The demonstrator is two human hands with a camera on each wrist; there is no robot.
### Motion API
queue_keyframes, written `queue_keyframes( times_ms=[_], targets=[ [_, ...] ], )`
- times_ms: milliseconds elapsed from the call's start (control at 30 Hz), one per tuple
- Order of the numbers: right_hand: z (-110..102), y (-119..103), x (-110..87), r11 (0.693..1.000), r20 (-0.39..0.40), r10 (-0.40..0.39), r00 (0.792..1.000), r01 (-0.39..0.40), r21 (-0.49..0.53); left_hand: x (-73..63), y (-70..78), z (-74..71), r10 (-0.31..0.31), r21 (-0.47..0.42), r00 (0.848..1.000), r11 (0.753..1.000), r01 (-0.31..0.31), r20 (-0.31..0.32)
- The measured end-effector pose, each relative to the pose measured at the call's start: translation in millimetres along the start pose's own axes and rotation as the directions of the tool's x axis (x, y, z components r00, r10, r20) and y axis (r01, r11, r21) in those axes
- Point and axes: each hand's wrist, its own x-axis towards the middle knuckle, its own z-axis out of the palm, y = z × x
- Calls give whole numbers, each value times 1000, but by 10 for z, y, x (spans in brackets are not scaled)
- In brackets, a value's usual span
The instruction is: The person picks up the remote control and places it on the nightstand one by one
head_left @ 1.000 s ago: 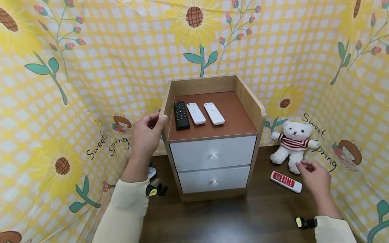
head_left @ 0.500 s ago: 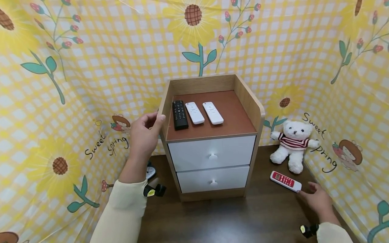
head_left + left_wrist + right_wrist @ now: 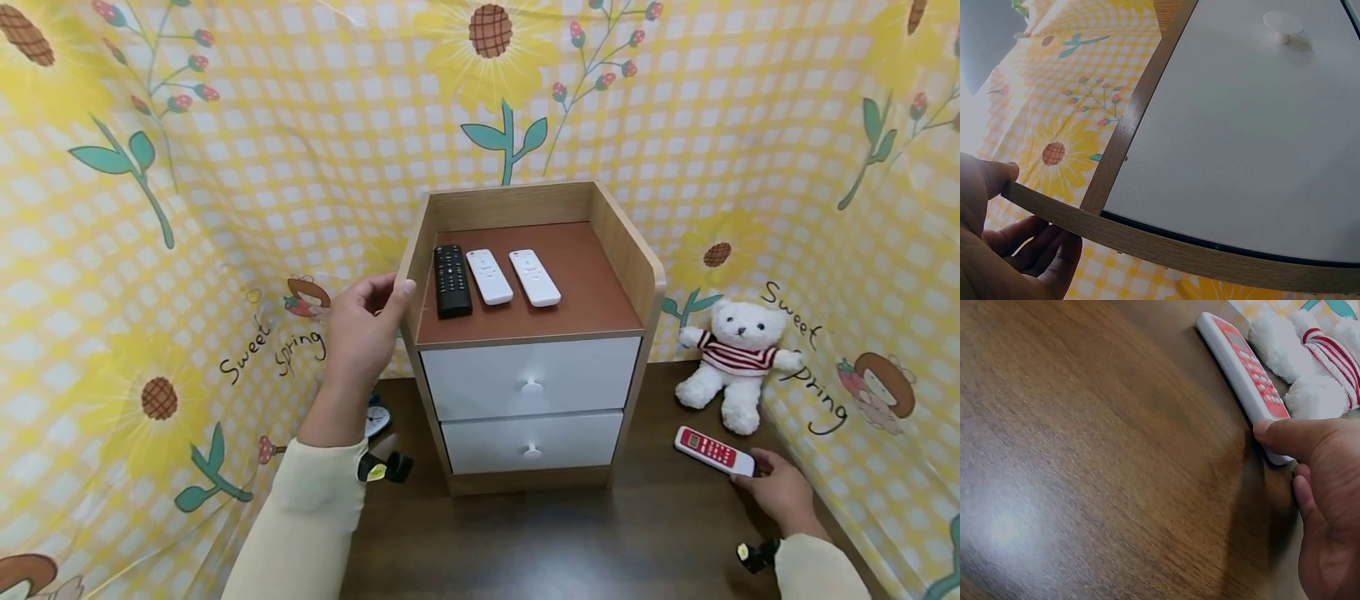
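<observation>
My left hand (image 3: 363,329) grips the left side panel of a small wooden cabinet (image 3: 627,250), thumb on one face and fingers on the other, as the left wrist view shows. On the brown top lie a black remote control (image 3: 452,282) and two white remote controls (image 3: 490,277), side by side. At the right, my right hand (image 3: 783,492) pinches the near end of a red and white remote control (image 3: 1247,375) with thumb and fingers. That remote lies on the dark wooden surface, or just over it, its red keypad facing up.
A white teddy bear (image 3: 738,358) in a striped sweater sits behind the red and white remote. Two white drawers (image 3: 480,379) with round knobs front the cabinet. A small clock (image 3: 377,420) is partly hidden behind the left arm. Sunflower-patterned cloth (image 3: 300,125) encloses the dark wooden surface (image 3: 525,542).
My right hand has come down from beside the bear's foot to the red and white remote and taken its near end. The left hand keeps its grip on the cabinet panel.
</observation>
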Motion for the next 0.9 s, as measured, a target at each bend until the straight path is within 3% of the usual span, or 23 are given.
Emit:
queue_keyframes(
  times_ms=[200,467,733,900],
  targets=[
    [-26,45,-6,999,48,-26,999,27,-29,4,-5,15,13,7,1000,1000,-13,6],
    [-40,18,67,987,108,-111,988,123,-106,-2,-2,9,6,-6,1000,1000,-6,-7],
    [-8,35,31,993,137,-94,986,103,-55,4,-32,35,2,-8,1000,1000,-2,13],
    [-22,-125,-25,995,108,-96,990,93,30,10,-18,12,9,-14,1000,1000,-10,-3]
  ],
)
